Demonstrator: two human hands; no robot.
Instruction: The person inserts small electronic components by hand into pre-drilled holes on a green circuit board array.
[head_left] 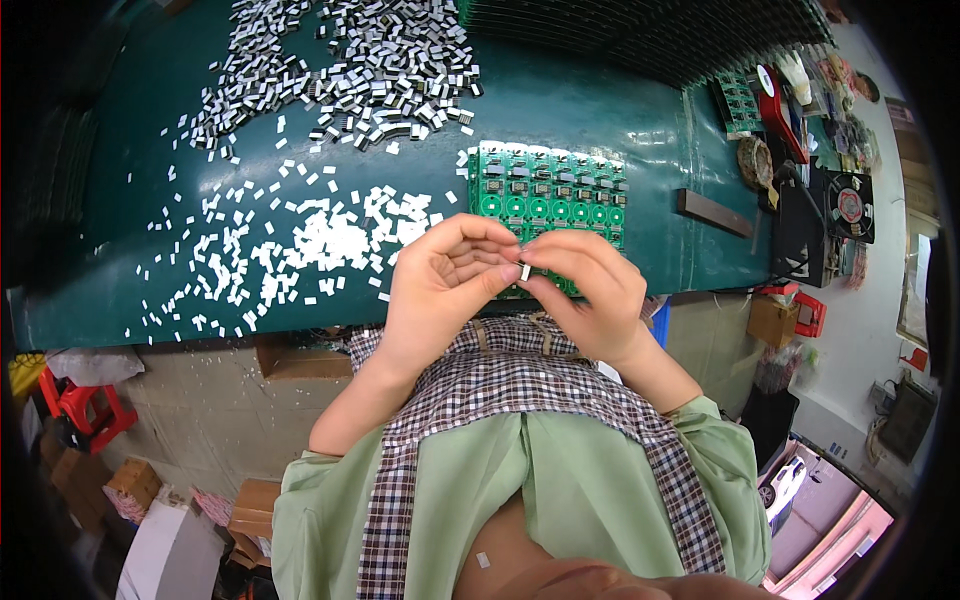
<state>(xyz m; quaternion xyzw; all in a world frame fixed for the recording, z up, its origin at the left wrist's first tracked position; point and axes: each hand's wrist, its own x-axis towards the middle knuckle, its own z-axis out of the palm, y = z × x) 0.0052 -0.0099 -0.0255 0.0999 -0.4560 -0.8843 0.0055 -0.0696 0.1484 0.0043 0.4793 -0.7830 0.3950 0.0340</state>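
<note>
Noted one tiny white rectangular piece (525,271), narrow, pinched between thumb and index finger of right hand (602,290), over one green circuit-board panel (550,190). Saw left hand (428,285) curled, fingertips close against piece; cannot tell if gripping. Counted one dark bar (714,212); could not count loose white pieces (340,238).

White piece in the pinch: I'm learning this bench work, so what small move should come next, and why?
Probably steady the white piece in the right hand before shifting it: the piece is small, held in a pinch, and the left hand crowds close beside it.
</note>
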